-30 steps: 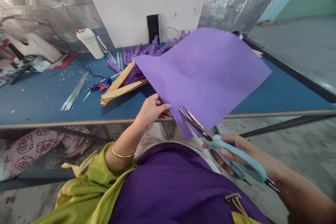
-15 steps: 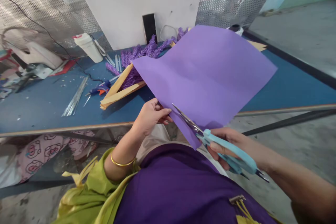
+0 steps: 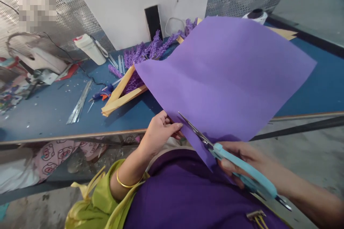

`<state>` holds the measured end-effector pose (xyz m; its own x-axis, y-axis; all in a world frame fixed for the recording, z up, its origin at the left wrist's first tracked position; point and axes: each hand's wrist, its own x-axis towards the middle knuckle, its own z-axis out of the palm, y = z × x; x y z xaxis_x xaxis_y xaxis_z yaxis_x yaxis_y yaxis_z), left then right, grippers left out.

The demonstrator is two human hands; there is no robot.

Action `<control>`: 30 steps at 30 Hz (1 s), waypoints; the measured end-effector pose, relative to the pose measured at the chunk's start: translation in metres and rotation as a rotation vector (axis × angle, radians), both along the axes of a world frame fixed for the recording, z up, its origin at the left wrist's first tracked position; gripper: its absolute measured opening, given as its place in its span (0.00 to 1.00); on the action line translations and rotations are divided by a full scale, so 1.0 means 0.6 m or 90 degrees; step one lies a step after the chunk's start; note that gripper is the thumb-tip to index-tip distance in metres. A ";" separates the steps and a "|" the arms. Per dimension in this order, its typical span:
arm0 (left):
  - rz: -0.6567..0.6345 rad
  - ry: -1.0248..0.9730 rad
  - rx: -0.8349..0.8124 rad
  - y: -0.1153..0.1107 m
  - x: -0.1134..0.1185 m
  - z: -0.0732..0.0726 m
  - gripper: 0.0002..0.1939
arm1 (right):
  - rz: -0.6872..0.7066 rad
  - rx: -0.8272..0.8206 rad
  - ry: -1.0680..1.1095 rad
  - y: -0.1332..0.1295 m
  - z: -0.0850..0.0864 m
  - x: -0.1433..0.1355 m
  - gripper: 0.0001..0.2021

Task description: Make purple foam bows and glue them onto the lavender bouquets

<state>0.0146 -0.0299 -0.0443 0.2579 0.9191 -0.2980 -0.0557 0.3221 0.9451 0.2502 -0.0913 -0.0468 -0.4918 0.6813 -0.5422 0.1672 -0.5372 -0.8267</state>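
A large sheet of purple paper spreads in front of me, tilted, its near edge off the table. My left hand pinches that near edge between thumb and fingers. In my right hand are scissors with light blue handles. Their pointed blades lie along the paper's near strip, tips just right of my left thumb. The lower blade is hidden by the sheet. Behind the paper's left corner are purple artificial flowers and a folded tan paper strip.
On the blue table are a glue gun, thin clear strips and a white tumbler. A phone leans on the white board. A dark-and-white roll sits behind the sheet. Another person's patterned trousers show below the table.
The sheet's right side has swung further right. Both hands and the scissors sit slightly lower and more to the right in view, and the view itself has shifted a little.
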 end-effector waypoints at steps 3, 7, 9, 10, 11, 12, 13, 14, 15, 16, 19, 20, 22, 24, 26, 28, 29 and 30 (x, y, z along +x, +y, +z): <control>0.005 0.011 -0.003 0.000 0.003 0.004 0.12 | 0.001 0.014 0.000 -0.004 -0.008 0.005 0.21; 0.011 0.020 -0.006 -0.001 0.006 0.008 0.10 | 0.005 0.020 0.007 -0.007 -0.018 0.009 0.21; 0.011 0.024 -0.005 -0.001 0.007 0.008 0.09 | 0.001 0.014 0.009 -0.007 -0.017 0.007 0.22; 0.011 0.026 -0.005 -0.002 0.007 0.008 0.10 | 0.001 0.013 0.010 -0.007 -0.015 0.005 0.23; 0.012 0.028 -0.005 -0.002 0.006 0.008 0.10 | 0.002 0.011 0.009 -0.006 -0.012 0.004 0.23; 0.014 0.029 -0.005 -0.002 0.006 0.008 0.11 | 0.001 0.011 0.007 -0.006 -0.008 0.002 0.24; 0.015 0.030 -0.005 -0.002 0.006 0.008 0.11 | -0.001 0.011 0.004 -0.005 -0.004 0.001 0.24; 0.016 0.031 -0.004 -0.002 0.006 0.007 0.11 | -0.002 0.009 -0.001 -0.005 -0.001 0.000 0.25; 0.016 0.030 -0.002 -0.002 0.006 0.007 0.12 | -0.003 0.008 -0.006 -0.004 0.002 -0.001 0.25; 0.015 0.029 0.000 -0.003 0.006 0.007 0.12 | 0.000 0.008 -0.010 -0.004 0.004 -0.002 0.25; 0.012 0.029 0.005 -0.002 0.005 0.005 0.12 | 0.009 0.010 -0.014 -0.004 0.004 -0.003 0.25; 0.012 0.029 0.006 -0.002 0.004 0.004 0.11 | 0.010 0.012 -0.013 -0.004 0.004 -0.003 0.25; 0.013 0.027 0.010 -0.002 0.003 0.003 0.11 | 0.009 0.016 -0.011 -0.004 0.002 -0.002 0.24; 0.015 0.023 0.012 -0.002 0.002 0.002 0.11 | 0.011 0.017 -0.013 -0.005 0.001 -0.002 0.24; 0.015 0.024 0.013 -0.001 0.002 0.002 0.11 | 0.014 0.017 -0.016 -0.007 0.001 -0.001 0.23; 0.013 0.025 0.013 -0.002 0.002 0.002 0.11 | 0.015 0.023 -0.014 -0.008 0.000 -0.001 0.23; 0.012 0.024 0.014 -0.002 0.002 0.002 0.11 | 0.012 0.026 -0.012 -0.009 0.000 -0.001 0.23; 0.012 0.022 0.015 -0.002 0.002 0.002 0.11 | 0.011 0.028 -0.009 -0.010 0.000 0.000 0.23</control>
